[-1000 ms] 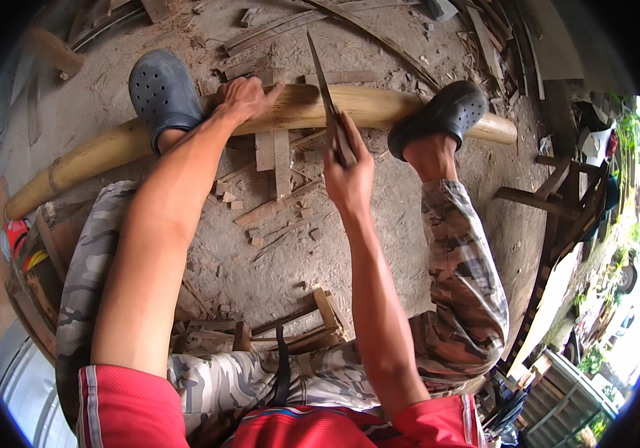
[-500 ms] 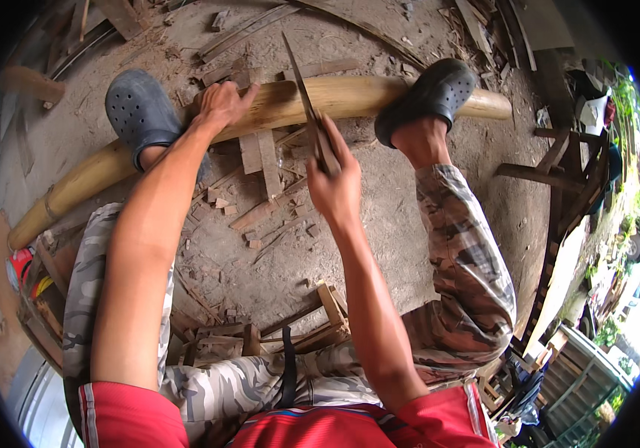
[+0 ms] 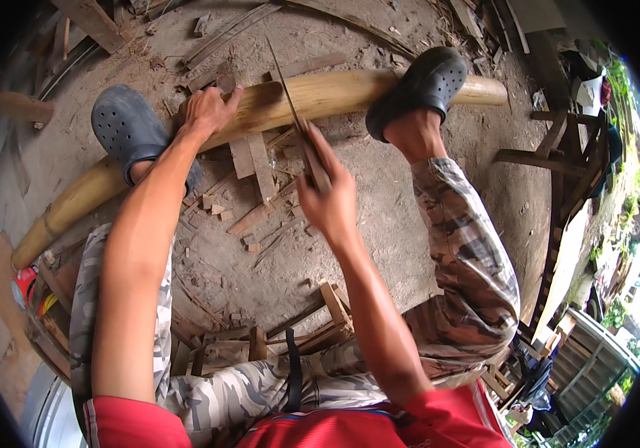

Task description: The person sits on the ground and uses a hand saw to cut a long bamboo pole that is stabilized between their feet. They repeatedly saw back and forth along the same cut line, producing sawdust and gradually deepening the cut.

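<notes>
A thick yellowish bamboo pole (image 3: 342, 91) runs crosswise in front of me. My left hand (image 3: 211, 112) grips it from above, just right of my left shoe, with the thumb pointing right along it. In my right hand (image 3: 327, 200) is a handsaw (image 3: 295, 110), held by its wooden handle. Seen nearly edge-on, the narrow blade crosses the pole right of my left hand, its tip pointing away from me. How deep the blade sits in the bamboo cannot be made out. My dark clogs (image 3: 131, 133) rest on the pole on either side of my hands.
Wood offcuts (image 3: 254, 160) and small scraps litter the dirt floor (image 3: 379, 224) beneath the pole. Long strips (image 3: 234, 33) lie beyond it. A wooden frame (image 3: 559, 153) stands at the right, and a slatted grey panel (image 3: 585, 366) leans at the lower right.
My right hand has drawn the handsaw slightly back toward me. My left hand keeps its place on the bamboo pole. The whole view has shifted a little.
</notes>
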Action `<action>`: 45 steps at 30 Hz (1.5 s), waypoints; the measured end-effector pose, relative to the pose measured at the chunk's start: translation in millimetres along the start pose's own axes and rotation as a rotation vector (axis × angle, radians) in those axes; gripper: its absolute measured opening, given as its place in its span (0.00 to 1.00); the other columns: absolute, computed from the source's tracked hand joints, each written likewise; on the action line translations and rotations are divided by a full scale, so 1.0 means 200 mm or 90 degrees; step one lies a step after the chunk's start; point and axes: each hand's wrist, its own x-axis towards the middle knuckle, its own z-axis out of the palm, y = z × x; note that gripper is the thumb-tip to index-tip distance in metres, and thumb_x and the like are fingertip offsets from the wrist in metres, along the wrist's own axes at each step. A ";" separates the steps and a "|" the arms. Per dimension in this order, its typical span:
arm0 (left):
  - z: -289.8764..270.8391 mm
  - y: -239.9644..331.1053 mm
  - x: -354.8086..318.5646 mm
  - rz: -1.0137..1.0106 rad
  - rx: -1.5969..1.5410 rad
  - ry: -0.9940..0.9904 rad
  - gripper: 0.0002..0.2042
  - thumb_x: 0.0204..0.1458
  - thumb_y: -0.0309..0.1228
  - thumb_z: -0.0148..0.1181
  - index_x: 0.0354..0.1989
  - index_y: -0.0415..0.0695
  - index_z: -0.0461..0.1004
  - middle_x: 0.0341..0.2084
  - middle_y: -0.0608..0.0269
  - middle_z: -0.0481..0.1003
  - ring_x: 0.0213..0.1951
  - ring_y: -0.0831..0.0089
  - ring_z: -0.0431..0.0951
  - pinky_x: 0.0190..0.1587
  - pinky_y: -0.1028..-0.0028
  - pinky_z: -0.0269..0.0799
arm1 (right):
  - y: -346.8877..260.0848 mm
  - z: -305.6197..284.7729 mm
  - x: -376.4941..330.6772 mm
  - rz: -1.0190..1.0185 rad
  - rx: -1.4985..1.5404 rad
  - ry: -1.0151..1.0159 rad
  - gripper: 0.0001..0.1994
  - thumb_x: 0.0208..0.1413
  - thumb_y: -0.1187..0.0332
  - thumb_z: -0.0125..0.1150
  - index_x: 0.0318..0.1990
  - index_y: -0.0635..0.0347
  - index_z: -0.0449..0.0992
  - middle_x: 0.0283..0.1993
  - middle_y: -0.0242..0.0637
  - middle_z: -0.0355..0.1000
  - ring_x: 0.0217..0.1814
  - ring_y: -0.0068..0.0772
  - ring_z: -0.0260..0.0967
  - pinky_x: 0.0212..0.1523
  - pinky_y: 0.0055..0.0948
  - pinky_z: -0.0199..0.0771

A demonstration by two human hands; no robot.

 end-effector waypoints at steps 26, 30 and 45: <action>0.00 0.02 -0.05 0.004 -0.024 0.052 0.33 0.58 0.60 0.51 0.36 0.35 0.83 0.30 0.33 0.79 0.39 0.38 0.81 0.45 0.51 0.75 | -0.31 -0.34 -0.72 0.159 -0.034 -0.098 0.39 0.47 0.86 0.54 0.72 0.62 0.60 0.67 0.51 0.68 0.68 0.49 0.65 0.66 0.37 0.69; -0.01 0.02 -0.06 -0.008 -0.004 0.047 0.33 0.58 0.60 0.51 0.35 0.36 0.83 0.30 0.33 0.79 0.39 0.38 0.81 0.44 0.51 0.75 | -0.27 -0.17 -0.30 0.098 -0.042 -0.044 0.36 0.51 0.82 0.55 0.71 0.58 0.62 0.66 0.51 0.68 0.66 0.53 0.67 0.65 0.36 0.71; 0.01 0.00 -0.04 -0.004 -0.028 0.086 0.30 0.58 0.57 0.53 0.37 0.37 0.83 0.30 0.34 0.80 0.38 0.41 0.82 0.43 0.52 0.77 | -0.26 -0.28 -0.53 0.147 -0.036 -0.088 0.38 0.49 0.84 0.54 0.72 0.58 0.61 0.68 0.51 0.67 0.67 0.48 0.66 0.65 0.36 0.71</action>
